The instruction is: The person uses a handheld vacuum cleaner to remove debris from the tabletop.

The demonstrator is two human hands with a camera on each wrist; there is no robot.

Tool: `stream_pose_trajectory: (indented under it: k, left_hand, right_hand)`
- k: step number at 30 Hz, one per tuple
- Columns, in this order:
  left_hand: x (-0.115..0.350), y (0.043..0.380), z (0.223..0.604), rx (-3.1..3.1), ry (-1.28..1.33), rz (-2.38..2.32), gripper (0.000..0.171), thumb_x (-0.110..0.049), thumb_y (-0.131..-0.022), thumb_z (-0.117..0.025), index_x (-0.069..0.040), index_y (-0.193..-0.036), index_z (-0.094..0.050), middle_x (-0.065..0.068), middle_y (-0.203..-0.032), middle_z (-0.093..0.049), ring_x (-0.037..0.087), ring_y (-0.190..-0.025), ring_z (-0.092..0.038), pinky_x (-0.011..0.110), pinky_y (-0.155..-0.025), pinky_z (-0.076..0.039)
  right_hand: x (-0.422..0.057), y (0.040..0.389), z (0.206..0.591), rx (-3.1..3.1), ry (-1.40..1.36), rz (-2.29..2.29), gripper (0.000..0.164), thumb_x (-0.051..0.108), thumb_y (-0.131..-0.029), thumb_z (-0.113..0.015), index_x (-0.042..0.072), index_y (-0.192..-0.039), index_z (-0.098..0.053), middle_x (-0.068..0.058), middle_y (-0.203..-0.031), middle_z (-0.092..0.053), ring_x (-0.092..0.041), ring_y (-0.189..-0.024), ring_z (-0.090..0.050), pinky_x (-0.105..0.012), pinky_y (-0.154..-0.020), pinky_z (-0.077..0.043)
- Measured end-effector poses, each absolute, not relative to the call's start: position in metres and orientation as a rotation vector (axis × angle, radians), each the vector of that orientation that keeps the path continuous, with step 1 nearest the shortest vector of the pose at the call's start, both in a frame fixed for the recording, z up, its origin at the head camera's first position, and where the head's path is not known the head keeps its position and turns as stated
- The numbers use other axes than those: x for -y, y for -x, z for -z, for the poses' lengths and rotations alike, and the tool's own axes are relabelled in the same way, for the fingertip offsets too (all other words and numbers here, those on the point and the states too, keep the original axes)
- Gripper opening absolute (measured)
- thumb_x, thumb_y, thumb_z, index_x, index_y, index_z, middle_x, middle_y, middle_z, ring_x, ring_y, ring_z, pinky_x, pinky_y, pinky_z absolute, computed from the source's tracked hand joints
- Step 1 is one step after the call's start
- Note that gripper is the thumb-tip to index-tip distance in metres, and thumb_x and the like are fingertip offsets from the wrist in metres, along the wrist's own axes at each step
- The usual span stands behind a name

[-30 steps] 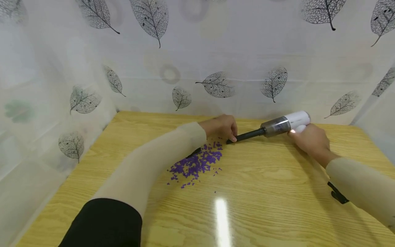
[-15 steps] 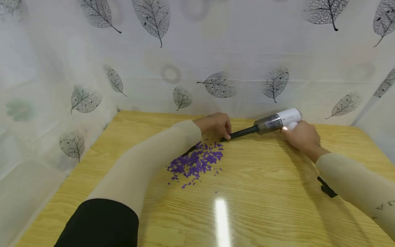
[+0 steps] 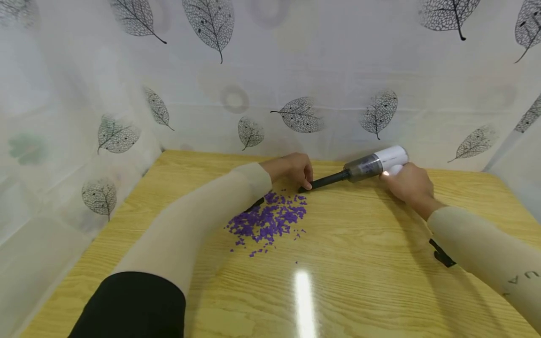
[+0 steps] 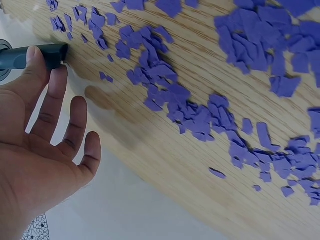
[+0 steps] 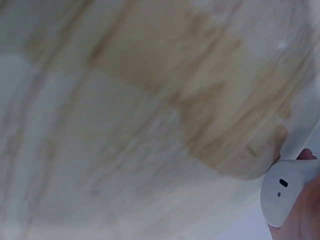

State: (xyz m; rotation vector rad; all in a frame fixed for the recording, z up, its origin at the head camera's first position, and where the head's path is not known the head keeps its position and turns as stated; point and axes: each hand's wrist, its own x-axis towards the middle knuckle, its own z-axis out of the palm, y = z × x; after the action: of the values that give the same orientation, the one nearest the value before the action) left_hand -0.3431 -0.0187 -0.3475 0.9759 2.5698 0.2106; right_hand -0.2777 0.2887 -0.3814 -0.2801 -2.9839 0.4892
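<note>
A handheld vacuum cleaner (image 3: pixel 363 168) with a white body, a clear dust cup and a long black nozzle (image 3: pixel 327 180) slants across the back of the table. Its white handle is gripped by my right hand (image 3: pixel 410 185). Thumb and fingers of my left hand (image 3: pixel 299 170) pinch the nozzle near its tip; in the left wrist view the other fingers of the left hand (image 4: pixel 47 120) are spread apart from it. Small purple paper scraps (image 3: pixel 270 218) lie scattered just in front of the nozzle tip, partly hidden by the left sleeve. The right wrist view shows the vacuum's rounded white end (image 5: pixel 282 192).
The wood-grain table (image 3: pixel 363 263) carries a bright light reflection near its front. A pale curtain with leaf prints (image 3: pixel 300 115) hangs right behind the table's back edge and along both sides. A few stray scraps (image 3: pixel 297 262) lie apart from the pile.
Both hands and the vacuum have shifted left together, bringing the nozzle tip closer to the purple scraps' far edge. The hold of each hand is the same.
</note>
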Motion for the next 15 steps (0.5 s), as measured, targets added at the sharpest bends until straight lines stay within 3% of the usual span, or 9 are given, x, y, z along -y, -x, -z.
stream_pose_trajectory:
  k: [15]
  left_hand:
    - [0.033, 0.344, 0.349, -2.537, -0.946, -0.222, 0.025, -0.036, -0.079, -0.070, -0.019, -0.096, -0.068, -0.005, -0.092, -0.064, 0.010, -0.086, -0.055, 0.022, -0.078, -0.043]
  right_hand:
    - [-0.275, 0.280, 0.381, 2.990, 0.250, -0.489, 0.052, 0.054, -0.082, -0.049, 0.002, -0.082, -0.047, -0.015, -0.075, -0.050, -0.029, -0.063, -0.048, -0.038, -0.043, -0.040]
